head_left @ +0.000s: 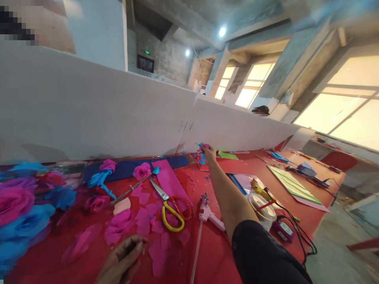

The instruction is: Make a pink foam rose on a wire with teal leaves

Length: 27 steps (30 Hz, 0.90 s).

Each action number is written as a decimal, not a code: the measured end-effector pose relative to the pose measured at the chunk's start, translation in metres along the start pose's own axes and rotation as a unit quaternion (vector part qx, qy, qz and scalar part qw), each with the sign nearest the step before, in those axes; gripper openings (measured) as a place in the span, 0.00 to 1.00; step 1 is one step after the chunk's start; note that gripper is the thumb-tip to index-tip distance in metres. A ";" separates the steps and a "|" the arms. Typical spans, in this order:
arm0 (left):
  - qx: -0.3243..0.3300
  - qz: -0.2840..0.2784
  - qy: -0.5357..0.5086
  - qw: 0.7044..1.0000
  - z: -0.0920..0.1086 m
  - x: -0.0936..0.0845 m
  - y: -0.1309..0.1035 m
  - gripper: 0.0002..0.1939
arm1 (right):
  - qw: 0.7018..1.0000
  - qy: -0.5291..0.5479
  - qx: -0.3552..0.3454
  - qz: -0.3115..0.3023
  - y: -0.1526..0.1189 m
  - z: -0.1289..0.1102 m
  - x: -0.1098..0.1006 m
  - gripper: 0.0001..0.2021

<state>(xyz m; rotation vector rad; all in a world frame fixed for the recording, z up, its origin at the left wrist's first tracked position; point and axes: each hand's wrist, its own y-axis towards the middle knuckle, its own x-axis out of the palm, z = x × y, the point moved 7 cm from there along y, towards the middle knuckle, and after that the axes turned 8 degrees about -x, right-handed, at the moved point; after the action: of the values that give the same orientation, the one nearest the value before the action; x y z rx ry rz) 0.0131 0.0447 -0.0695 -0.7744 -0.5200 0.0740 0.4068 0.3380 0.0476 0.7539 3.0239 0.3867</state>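
Observation:
My right hand [209, 153] reaches far across the red table, its fingers closed on small pink and blue scraps [201, 149] near the white partition. Low in the view, my left hand [124, 258] hovers beside pink paper petals [143, 219], fingers curled; whether it pinches anything is too unclear to tell. Scissors [172, 215] with yellow and red handles lie partly open between the hands. A white glue gun [207, 213] rests under my right forearm. Pink crepe flowers [120, 227] sit left of the scissors, and a pink strip [170, 177] lies behind them.
Large blue and pink flowers [17, 201] fill the left side. A clear tape-like roll [263, 209], a purple power socket [283, 230] with black cables and green striped sheets [291, 185] are on the right. A white partition [118, 114] bounds the table's far edge.

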 end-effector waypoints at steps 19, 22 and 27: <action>0.003 -0.007 -0.058 0.998 0.007 -0.001 -0.006 0.21 | 0.944 0.133 0.068 -0.295 -0.090 -0.027 0.072 0.08; 0.012 -0.018 -0.049 0.999 0.010 0.002 -0.008 0.18 | 0.939 0.102 0.061 -0.322 -0.102 -0.029 0.077 0.13; 0.051 -0.064 -0.012 0.997 0.016 0.009 -0.012 0.17 | 0.931 0.083 0.023 -0.355 -0.142 -0.055 0.089 0.18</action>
<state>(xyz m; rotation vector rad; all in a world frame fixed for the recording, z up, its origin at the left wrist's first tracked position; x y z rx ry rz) 0.0122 0.0486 -0.0478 -0.6408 -0.5837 -0.0081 0.2589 0.2449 0.0724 -0.4154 3.1772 0.3608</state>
